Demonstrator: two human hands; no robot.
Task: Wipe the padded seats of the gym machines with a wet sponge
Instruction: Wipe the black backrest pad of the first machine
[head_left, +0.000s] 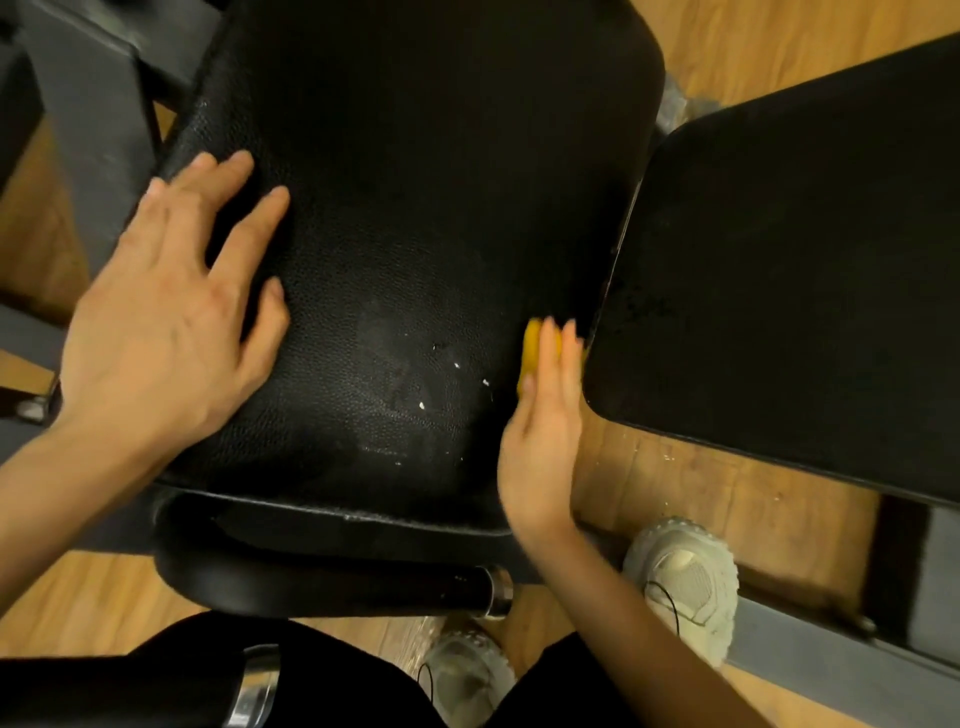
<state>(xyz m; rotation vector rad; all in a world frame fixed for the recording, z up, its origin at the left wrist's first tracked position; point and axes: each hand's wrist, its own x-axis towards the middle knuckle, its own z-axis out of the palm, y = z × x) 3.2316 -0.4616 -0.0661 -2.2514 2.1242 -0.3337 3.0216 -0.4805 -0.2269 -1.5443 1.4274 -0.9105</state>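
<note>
Against the seat's right edge, straight right-hand fingers press the sponge (yellow); left hand rests flat.

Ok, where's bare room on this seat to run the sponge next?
The upper seat pad beyond the left hand is bare. The middle strip between that hand and the yellow sponge is open, with white specks. The right edge is crowded by the right hand and neighbouring pad.
</note>
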